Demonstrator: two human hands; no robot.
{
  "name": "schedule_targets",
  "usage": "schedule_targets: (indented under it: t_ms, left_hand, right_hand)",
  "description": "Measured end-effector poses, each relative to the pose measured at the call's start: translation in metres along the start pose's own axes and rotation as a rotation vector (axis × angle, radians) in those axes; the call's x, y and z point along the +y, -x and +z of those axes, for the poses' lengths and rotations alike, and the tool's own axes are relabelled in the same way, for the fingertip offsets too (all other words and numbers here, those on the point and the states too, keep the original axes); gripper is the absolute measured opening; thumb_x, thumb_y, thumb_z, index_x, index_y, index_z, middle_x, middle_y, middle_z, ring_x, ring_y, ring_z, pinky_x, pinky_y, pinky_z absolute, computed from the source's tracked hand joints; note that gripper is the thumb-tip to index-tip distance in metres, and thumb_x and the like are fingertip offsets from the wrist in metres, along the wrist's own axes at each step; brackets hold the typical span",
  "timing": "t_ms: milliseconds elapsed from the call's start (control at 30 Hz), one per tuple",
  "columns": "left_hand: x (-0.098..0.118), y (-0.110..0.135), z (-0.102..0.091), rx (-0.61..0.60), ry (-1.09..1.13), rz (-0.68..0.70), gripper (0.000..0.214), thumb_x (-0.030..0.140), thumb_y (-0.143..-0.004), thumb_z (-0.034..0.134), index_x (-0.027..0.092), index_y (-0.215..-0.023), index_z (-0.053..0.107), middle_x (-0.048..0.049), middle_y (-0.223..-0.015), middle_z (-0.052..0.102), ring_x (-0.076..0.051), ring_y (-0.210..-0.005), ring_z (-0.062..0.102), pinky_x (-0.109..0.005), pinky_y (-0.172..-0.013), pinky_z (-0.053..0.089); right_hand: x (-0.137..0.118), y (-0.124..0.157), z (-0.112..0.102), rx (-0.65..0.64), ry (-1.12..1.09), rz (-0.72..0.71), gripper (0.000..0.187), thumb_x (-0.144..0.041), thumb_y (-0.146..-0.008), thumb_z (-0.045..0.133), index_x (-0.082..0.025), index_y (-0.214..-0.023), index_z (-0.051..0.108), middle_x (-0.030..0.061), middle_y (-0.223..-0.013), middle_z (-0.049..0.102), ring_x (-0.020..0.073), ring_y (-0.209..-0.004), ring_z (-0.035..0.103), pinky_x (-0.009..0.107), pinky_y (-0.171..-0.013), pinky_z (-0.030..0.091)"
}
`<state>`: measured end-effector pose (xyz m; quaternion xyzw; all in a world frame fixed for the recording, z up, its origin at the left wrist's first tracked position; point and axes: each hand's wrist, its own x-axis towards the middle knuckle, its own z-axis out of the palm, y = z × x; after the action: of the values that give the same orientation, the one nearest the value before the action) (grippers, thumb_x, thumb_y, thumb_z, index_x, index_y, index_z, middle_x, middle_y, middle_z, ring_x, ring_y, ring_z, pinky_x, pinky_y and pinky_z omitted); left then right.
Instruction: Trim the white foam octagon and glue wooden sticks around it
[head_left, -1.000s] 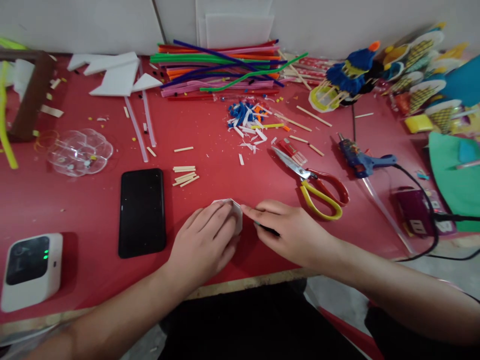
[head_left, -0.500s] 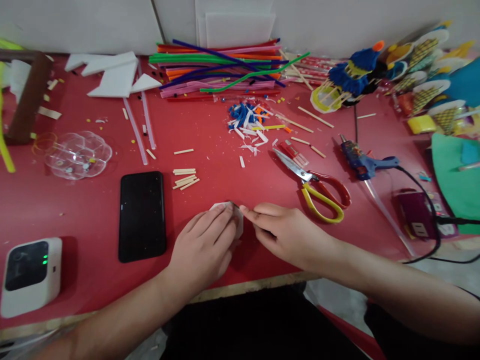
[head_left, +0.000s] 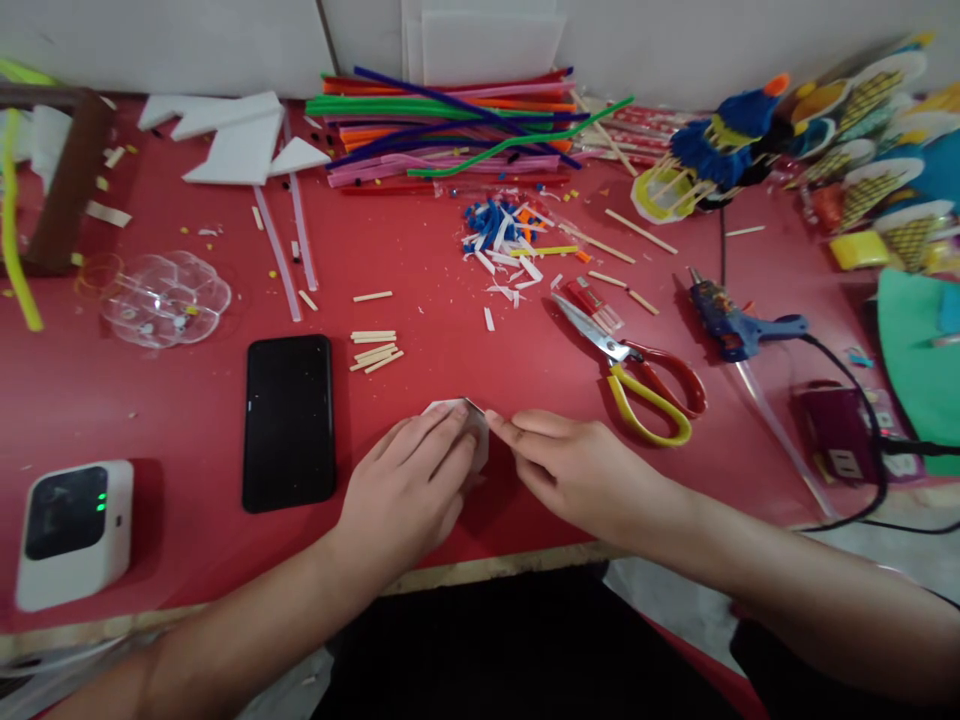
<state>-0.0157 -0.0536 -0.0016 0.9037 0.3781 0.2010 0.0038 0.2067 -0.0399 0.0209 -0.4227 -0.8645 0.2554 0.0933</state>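
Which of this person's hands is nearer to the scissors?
Right. The right hand is close to the scissors, on their near-left side, not touching them. The left hand, over the white piece, is farther left.

Dim, diffuse light on the red table [head_left: 420, 270]; a soft shadow lies right of the white box [head_left: 75, 540]; scissors [head_left: 621, 354] glint; fine detail blurs, edges stretch.

Table [head_left: 187, 420]: red
Phone [head_left: 289, 422]: black
Near piece [head_left: 481, 452]: white
Scissor handles [head_left: 616, 384]: red, yellow
Far strips [head_left: 442, 108]: green, orange, purple, pink
Far-right cones [head_left: 862, 203]: yellow, dark-gridded
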Motion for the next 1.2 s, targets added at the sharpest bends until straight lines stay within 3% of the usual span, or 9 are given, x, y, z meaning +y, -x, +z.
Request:
schedule_targets:
  t_ms: [300,500,600,667,767,867,967,1100,1200]
  left_hand:
    - [-0.002,0.000,0.000,0.015,0.006,-0.008,0.027,0.024,-0.097,0.055,0.010,-0.116,0.069,-0.0125,-0.116,0.076,-0.029,-0.106,0.071,-0.042,-0.090,0.061]
    - [-0.003,-0.002,-0.001,-0.024,0.033,0.004,0.028,0.027,-0.096,0.059,0.011,-0.115,0.070,-0.0138,-0.118,0.075,-0.031,-0.112,0.070,-0.044,-0.094,0.059]
    - [-0.005,-0.002,0.000,-0.008,0.035,0.023,0.028,0.029,-0.095,0.059,0.010,-0.113,0.071,-0.0141,-0.117,0.075,-0.031,-0.110,0.070,-0.044,-0.092,0.059]
    - [-0.007,-0.001,0.001,-0.005,0.039,0.023,0.029,0.031,-0.096,0.060,0.012,-0.115,0.070,-0.0140,-0.119,0.075,-0.031,-0.110,0.069,-0.044,-0.091,0.059]
    - [-0.008,0.001,0.000,-0.024,0.054,0.006,0.032,0.033,-0.095,0.062,0.014,-0.118,0.069,-0.0145,-0.121,0.073,-0.031,-0.112,0.068,-0.045,-0.091,0.059]
    - [-0.007,0.001,-0.001,-0.028,0.066,0.000,0.035,0.037,-0.093,0.064,0.012,-0.116,0.070,-0.0164,-0.122,0.073,-0.033,-0.112,0.067,-0.046,-0.091,0.059]
    - [-0.008,0.002,-0.002,-0.035,0.069,0.005,0.039,0.041,-0.093,0.064,0.010,-0.116,0.070,-0.0186,-0.126,0.070,-0.035,-0.117,0.066,-0.048,-0.095,0.057]
    - [-0.009,0.004,-0.002,-0.059,0.082,0.011,0.042,0.040,-0.093,0.062,0.009,-0.121,0.069,-0.0203,-0.133,0.067,-0.039,-0.131,0.058,-0.053,-0.103,0.054]
    - [-0.009,0.005,-0.002,-0.091,0.098,-0.004,0.040,0.033,-0.092,0.059,0.009,-0.124,0.067,-0.0208,-0.142,0.061,-0.039,-0.135,0.055,-0.053,-0.105,0.053]
  right_hand:
    - [0.000,0.020,0.001,0.001,-0.058,0.031,0.047,-0.010,-0.096,0.041,-0.010,-0.139,0.060,0.0124,-0.102,0.075,0.0200,-0.084,0.075,0.032,-0.074,0.065]
    - [-0.001,0.042,0.001,-0.012,-0.141,0.082,0.048,-0.011,-0.097,0.043,-0.015,-0.141,0.059,0.0113,-0.108,0.075,0.0187,-0.089,0.075,0.033,-0.080,0.065]
    - [0.002,0.047,0.002,0.062,-0.224,0.121,0.046,-0.013,-0.095,0.047,-0.020,-0.137,0.062,0.0098,-0.109,0.075,0.0186,-0.093,0.074,0.033,-0.083,0.064]
    - [0.004,0.045,-0.001,0.181,-0.333,0.223,0.041,-0.018,-0.092,0.055,-0.022,-0.132,0.065,0.0090,-0.108,0.075,0.0193,-0.093,0.073,0.033,-0.079,0.063]
    - [0.004,0.033,-0.011,0.254,-0.586,0.446,0.029,-0.032,-0.086,0.066,-0.019,-0.112,0.070,0.0060,-0.088,0.074,0.0169,-0.072,0.069,0.028,-0.060,0.057]
    - [0.001,0.013,-0.020,0.095,-0.882,0.557,0.024,-0.039,-0.088,0.063,-0.018,-0.095,0.073,0.0005,-0.066,0.065,0.0127,-0.058,0.060,0.024,-0.052,0.046]
    - [0.002,-0.014,-0.018,-0.007,-1.079,0.647,0.023,-0.037,-0.091,0.056,-0.019,-0.089,0.071,0.0003,-0.064,0.065,0.0117,-0.054,0.058,0.025,-0.052,0.044]
    - [0.018,-0.061,-0.009,0.156,-1.130,0.621,0.013,-0.027,-0.090,0.054,-0.021,-0.084,0.064,0.0029,-0.076,0.071,0.0145,-0.066,0.065,0.026,-0.055,0.048]
    - [0.033,-0.101,-0.016,0.289,-1.084,0.598,0.009,-0.020,-0.091,0.053,-0.020,-0.084,0.059,0.0067,-0.088,0.073,0.0150,-0.072,0.067,0.025,-0.056,0.049]
